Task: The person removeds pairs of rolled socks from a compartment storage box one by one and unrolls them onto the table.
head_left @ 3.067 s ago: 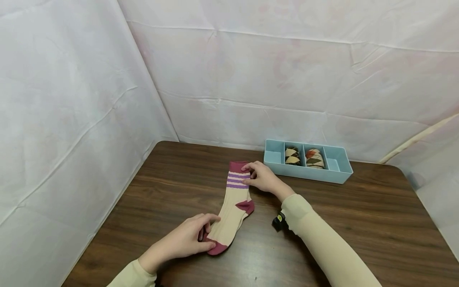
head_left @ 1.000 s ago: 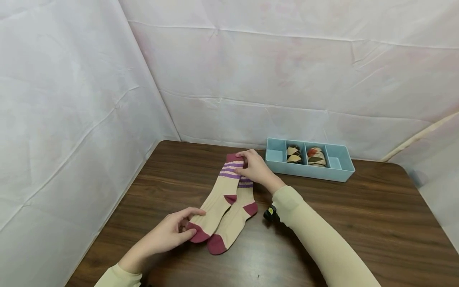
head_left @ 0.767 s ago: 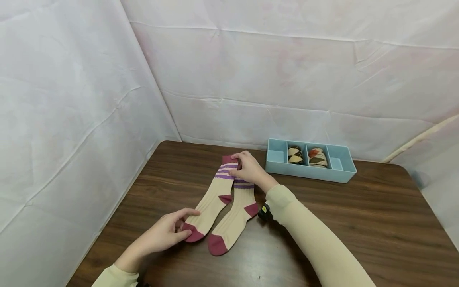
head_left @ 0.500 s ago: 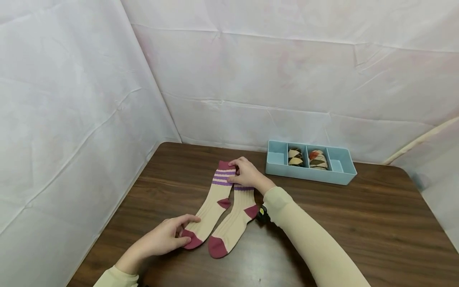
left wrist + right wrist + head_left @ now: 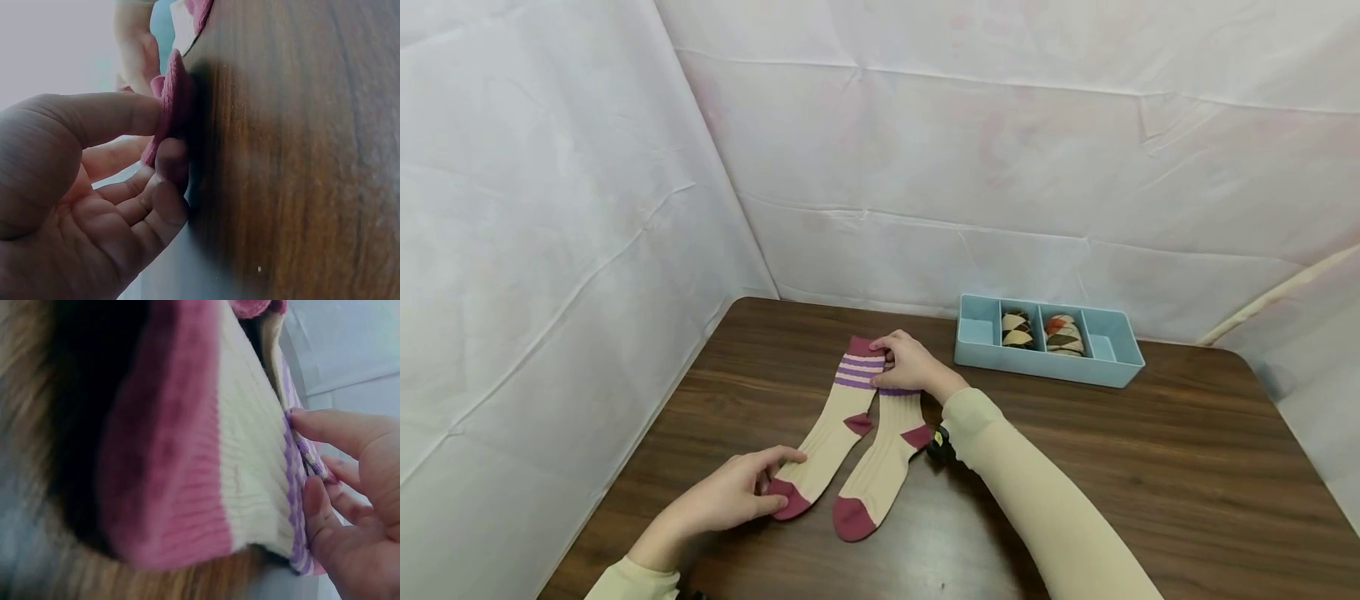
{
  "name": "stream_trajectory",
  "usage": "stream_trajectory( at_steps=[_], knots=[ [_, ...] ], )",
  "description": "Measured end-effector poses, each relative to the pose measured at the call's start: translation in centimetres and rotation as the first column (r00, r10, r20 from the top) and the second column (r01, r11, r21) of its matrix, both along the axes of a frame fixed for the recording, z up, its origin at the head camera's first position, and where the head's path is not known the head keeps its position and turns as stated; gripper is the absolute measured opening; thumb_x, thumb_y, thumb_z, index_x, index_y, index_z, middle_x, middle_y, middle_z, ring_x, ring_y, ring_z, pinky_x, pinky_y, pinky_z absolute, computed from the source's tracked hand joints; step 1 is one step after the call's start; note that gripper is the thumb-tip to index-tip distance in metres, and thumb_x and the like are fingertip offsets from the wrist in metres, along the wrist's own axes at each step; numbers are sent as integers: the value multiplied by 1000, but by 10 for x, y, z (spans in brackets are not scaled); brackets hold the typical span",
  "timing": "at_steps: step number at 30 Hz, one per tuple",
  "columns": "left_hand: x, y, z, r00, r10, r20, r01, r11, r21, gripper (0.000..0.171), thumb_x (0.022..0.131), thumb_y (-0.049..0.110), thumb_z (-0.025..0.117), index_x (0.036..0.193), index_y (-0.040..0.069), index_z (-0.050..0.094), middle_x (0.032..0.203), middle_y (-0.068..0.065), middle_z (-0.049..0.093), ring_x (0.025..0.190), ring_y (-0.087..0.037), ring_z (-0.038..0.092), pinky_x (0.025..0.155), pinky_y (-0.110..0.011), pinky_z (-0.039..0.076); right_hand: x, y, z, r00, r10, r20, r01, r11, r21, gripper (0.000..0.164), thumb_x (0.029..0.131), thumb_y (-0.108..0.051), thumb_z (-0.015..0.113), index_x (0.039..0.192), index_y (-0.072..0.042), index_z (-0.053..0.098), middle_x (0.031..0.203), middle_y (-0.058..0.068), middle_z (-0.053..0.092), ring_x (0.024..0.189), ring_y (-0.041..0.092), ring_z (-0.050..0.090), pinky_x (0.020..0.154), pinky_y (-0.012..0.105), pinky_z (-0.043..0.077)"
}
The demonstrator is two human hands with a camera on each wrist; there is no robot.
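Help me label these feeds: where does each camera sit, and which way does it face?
Head: head-worn, facing forward and down at left sock, right sock and blue tray; left hand, right hand and sleeves show.
Left wrist: worn there, facing low across the table at the left sock's maroon toe; left hand shows, blurred right hand beyond.
Right wrist: worn there, facing past the right sock's maroon heel towards striped cuffs; right hand shows.
Shared by head and left wrist: that pinched toe.

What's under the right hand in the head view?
Under the right hand is the upper end of the right sock: some purple striping shows, but most of its cuff is covered.
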State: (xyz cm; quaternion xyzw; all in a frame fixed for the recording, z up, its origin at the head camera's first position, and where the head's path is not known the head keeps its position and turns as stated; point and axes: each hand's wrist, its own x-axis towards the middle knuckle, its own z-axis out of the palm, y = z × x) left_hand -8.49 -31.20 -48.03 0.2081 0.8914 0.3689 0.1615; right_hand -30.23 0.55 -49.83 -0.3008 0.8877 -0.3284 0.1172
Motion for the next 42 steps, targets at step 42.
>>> stream_trajectory(
  at_steps=[42],
  knots=[
    [-5,-3,-5,995,13,-98,-21,996,-82,59,89,26,93,140,22,65,99,1,55,78,-7,53,67,-26,48,13,-2,1,999,-29,31,30,999,-34,68,95,-23,87,154,-5,57,160,21,41,130,32,62,111,46,53]
  ],
)
